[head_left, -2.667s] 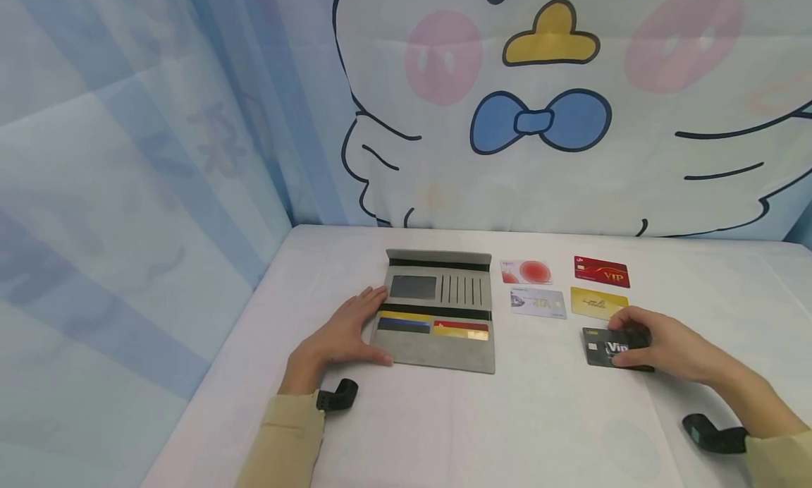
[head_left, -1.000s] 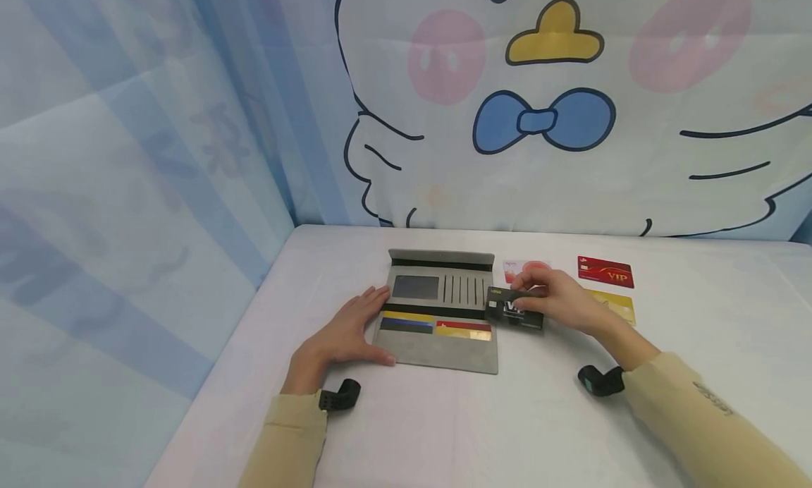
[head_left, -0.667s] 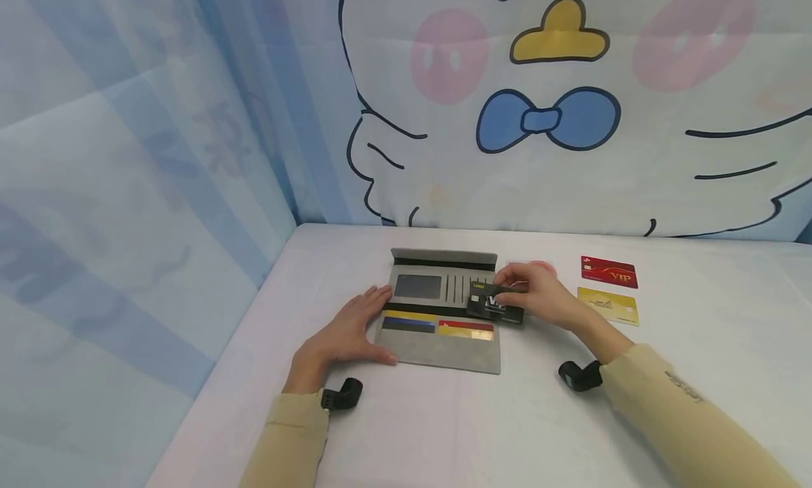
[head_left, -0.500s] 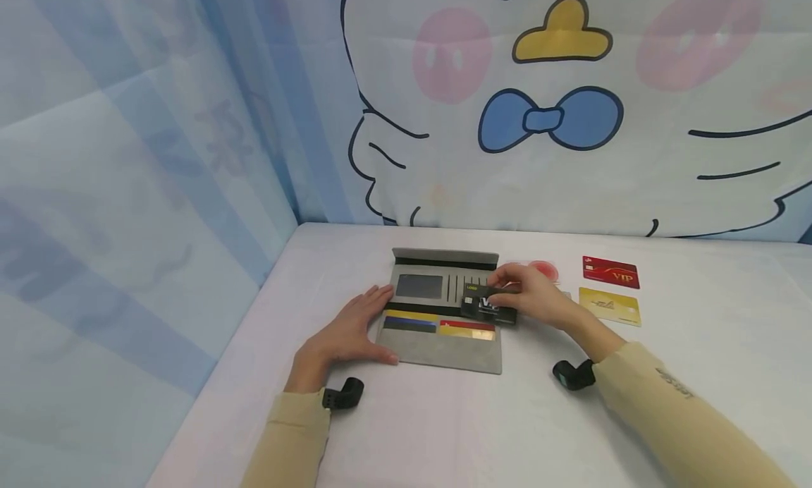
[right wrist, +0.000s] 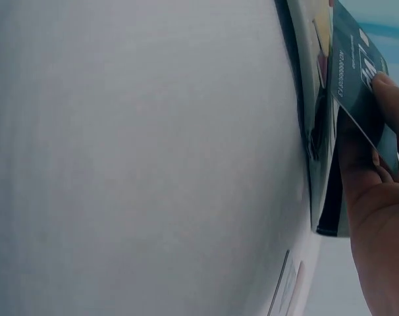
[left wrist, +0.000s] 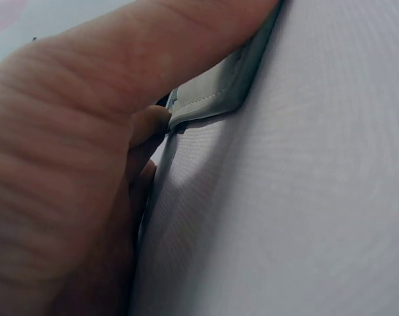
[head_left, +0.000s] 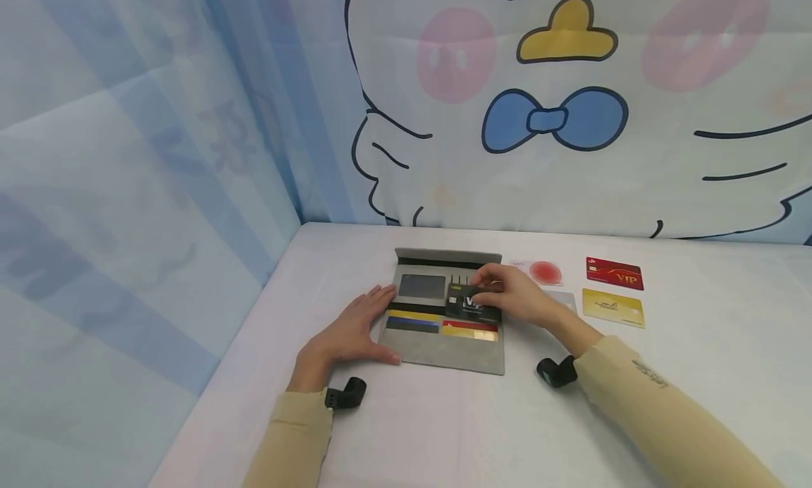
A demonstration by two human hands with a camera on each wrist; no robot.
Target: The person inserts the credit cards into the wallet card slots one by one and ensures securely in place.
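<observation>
A grey wallet (head_left: 453, 354) lies unfolded on the table, with several cards tucked in its lower pockets. Above its right half, my right hand (head_left: 523, 299) pinches a black VIP card (head_left: 462, 306) between thumb and fingers. In the right wrist view the black card (right wrist: 354, 69) is tilted over the wallet, apart from the pockets. My left hand (head_left: 347, 331) rests along the wallet's left edge, fingers straight and thumb at the lower corner. The left wrist view shows the left thumb (left wrist: 153, 56) across the wallet's stitched corner (left wrist: 209, 99); the other fingers are mostly hidden.
Right of the wallet lie a white card with a red circle (head_left: 545, 272), a silver card (head_left: 567, 300) partly behind the right hand, a red VIP card (head_left: 614, 273) and a gold card (head_left: 613, 307). A printed cloth (head_left: 552, 185) hangs behind the table.
My right hand picked up the black card from the table's right side and carried it left, over the wallet's right half. My left hand has stayed at the wallet's edge.
</observation>
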